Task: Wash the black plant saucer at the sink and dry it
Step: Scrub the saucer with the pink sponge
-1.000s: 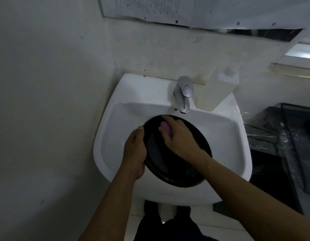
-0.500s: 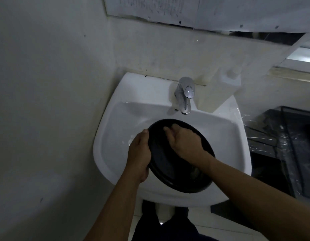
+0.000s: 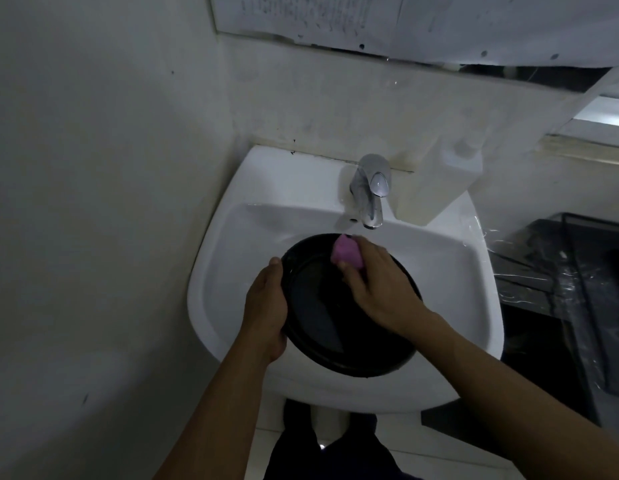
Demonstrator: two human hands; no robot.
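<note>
One white sink (image 3: 232, 271), centre frame, with black plant saucer (image 3: 322, 317) and two hands.
Saucer held over the basin, just below the tap (image 3: 370, 192). Left hand (image 3: 266, 306) clamped on its left rim; right hand (image 3: 381, 289) curled round a pink sponge (image 3: 346, 256), pressed to the saucer's upper edge.

Both grips curled: left hand (image 3: 266, 306), right hand (image 3: 379, 289).

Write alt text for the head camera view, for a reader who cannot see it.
A left hand grips the rim of a black plant saucer over a white sink, while the right hand holds a pink block against its far edge, just below a chrome faucet.
</note>
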